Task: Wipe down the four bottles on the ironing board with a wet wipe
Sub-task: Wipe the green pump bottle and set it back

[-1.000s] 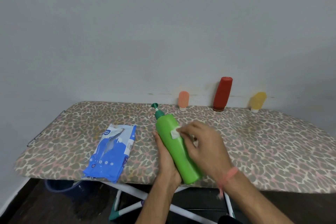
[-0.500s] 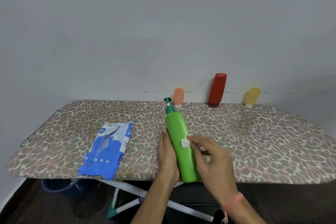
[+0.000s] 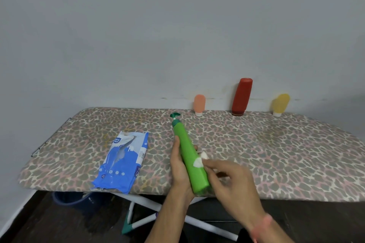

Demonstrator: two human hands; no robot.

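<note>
A: Green bottle (image 3: pixel 188 156) is tilted over the board's (image 3: pixel 276 154) near edge, pump end pointing away from me. My left hand (image 3: pixel 178 165) is curled round its lower half, gripping it from the left.

B: And the wipe (image 3: pixel 199 161)?

A: Pinched in my right hand (image 3: pixel 231 181), pressed against the bottle's right side, low down. Only a small folded bit shows.

B: What worries you?

A: The base hangs just past the edge. If my left grip slackens on a wet surface, I'd guess it slides out and drops to the floor.

B: The others?

A: Peach (image 3: pixel 199 104), red (image 3: pixel 242 95) and yellow (image 3: pixel 280 103) stand along the wall, well apart from my hands. They stand cap down, so a bump of the board might tip them.

B: The pack (image 3: pixel 122 161)?

A: Lying left of the bottle, its near end over the edge. A careless elbow could knock it off.
</note>
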